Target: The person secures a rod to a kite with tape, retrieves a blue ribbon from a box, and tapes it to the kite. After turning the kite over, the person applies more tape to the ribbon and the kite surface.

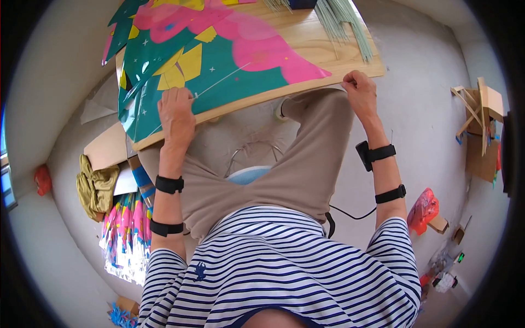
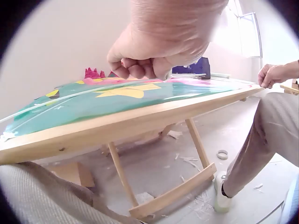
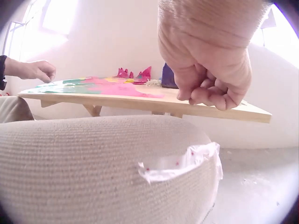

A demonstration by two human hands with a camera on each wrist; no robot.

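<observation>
A green, pink and yellow printed sheet (image 1: pixel 219 76) lies on a wooden board (image 1: pixel 322 44). Across its green part runs a thin white rod (image 1: pixel 224 77), slanting under my left hand (image 1: pixel 178 115). The left fingers are curled and pinch the rod close over the sheet. A small white piece (image 1: pixel 196 95) shows beside the thumb. My right hand (image 1: pixel 361 93) is at the board's near right edge, just past the sheet's pink tip. Its fingers are curled with thumb and forefinger together, and nothing shows between them in the right wrist view (image 3: pixel 210 88).
Pale green sticks (image 1: pixel 344 24) lie at the board's far right beside a dark blue box (image 1: pixel 302 3). My knees are under the near edge; a torn white film scrap (image 3: pixel 182 163) clings to one. Printed sheets (image 1: pixel 126 229) are piled at left, and cardboard (image 1: pixel 484 153) stands at right.
</observation>
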